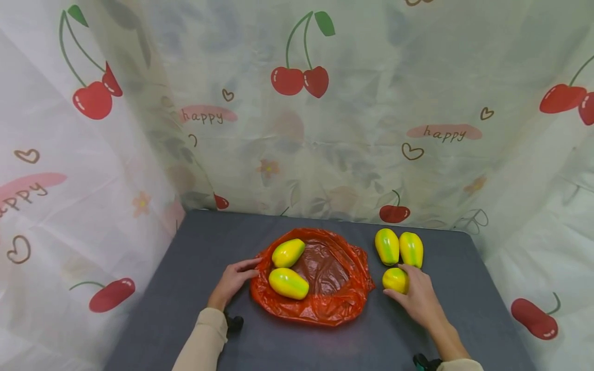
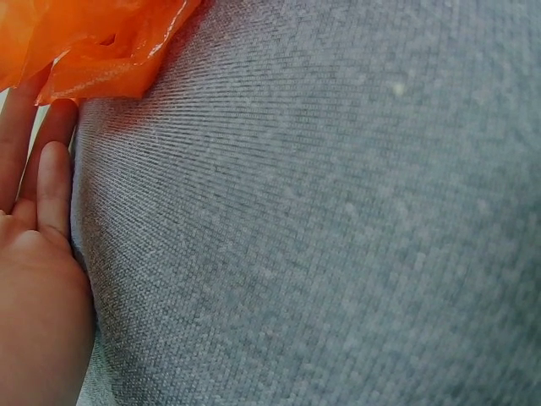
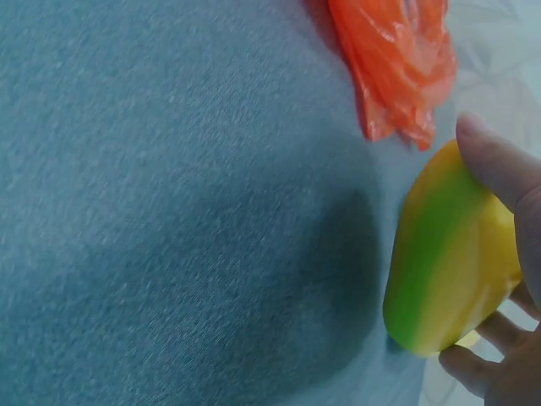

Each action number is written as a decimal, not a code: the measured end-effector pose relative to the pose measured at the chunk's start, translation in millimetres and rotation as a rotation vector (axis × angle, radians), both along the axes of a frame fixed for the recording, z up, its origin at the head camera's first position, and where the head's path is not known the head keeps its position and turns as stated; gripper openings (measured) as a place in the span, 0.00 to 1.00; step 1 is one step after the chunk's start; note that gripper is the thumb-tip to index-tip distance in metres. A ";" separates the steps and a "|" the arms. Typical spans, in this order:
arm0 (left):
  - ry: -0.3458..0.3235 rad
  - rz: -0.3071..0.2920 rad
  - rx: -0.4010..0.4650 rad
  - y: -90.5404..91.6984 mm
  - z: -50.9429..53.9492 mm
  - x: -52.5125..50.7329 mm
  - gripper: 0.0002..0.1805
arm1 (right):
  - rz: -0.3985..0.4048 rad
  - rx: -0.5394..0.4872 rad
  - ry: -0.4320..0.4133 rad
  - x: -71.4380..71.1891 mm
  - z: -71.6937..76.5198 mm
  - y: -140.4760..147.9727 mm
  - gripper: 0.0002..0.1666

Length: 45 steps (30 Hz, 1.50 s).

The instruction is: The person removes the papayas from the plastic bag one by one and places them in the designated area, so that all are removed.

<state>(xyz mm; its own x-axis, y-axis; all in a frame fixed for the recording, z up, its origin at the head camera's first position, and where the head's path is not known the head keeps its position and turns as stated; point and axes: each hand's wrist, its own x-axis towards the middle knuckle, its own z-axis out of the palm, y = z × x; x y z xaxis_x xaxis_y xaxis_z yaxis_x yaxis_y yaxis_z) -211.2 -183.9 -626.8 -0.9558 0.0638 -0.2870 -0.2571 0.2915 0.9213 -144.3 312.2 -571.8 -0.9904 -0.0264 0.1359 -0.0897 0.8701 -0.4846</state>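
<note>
The red plastic bag [image 1: 315, 313] is open wide on the dark table [image 1: 213, 237], and two yellow fruits lie inside it, on its left side: the back fruit [image 1: 288, 252] and the front fruit [image 1: 289, 283]. Your left hand [image 1: 231, 283] is at the bag's left edge. Its fingers look straight and their tips go behind the bag, so I cannot tell if they pinch it. Your right hand [image 1: 421, 296] holds the green-striped fruit [image 1: 395, 280], outside the bag, on its right. That fruit sits between your thumb and your bent fingers, with the thumb on the near side and the fingers on the far side. Just behind it, two more fruits, the left one [image 1: 387, 247] and the right one [image 1: 411, 246], lie side by side.
</note>
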 end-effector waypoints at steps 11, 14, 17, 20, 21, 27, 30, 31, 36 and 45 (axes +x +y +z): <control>0.005 0.003 0.004 -0.6 1.7 1.8 0.21 | -0.022 0.011 -0.016 1.9 -7.6 9.5 0.46; 0.002 0.013 -0.003 -2.3 2.5 2.8 0.21 | -0.018 0.013 -0.003 -1.1 -9.9 9.1 0.46; -0.001 0.026 -0.005 -3.2 2.4 2.4 0.21 | -0.023 0.017 0.003 -3.7 -12.1 8.1 0.46; -0.003 0.031 -0.002 -2.3 2.3 1.4 0.21 | -0.045 0.030 0.000 -4.5 -13.9 7.5 0.46; -0.004 0.029 -0.001 -1.7 2.6 1.4 0.21 | -0.055 0.034 0.001 -4.3 -14.2 7.5 0.47; -0.006 0.020 0.014 1.8 3.6 0.9 0.21 | -0.101 0.065 -0.016 -4.4 -15.2 7.1 0.48; -0.004 0.020 0.013 2.4 3.3 0.6 0.20 | -0.111 0.070 -0.039 -5.0 -14.8 4.9 0.48; -0.005 0.020 0.010 2.5 3.5 0.6 0.20 | -0.113 0.072 -0.047 -5.4 -14.8 4.2 0.48; -0.007 0.022 0.013 2.8 4.2 0.3 0.21 | -0.127 0.063 -0.065 -6.2 -13.9 0.8 0.49; -0.003 0.016 0.001 3.2 0.3 1.2 0.21 | -0.116 0.033 -0.080 -4.3 -12.7 -0.3 0.50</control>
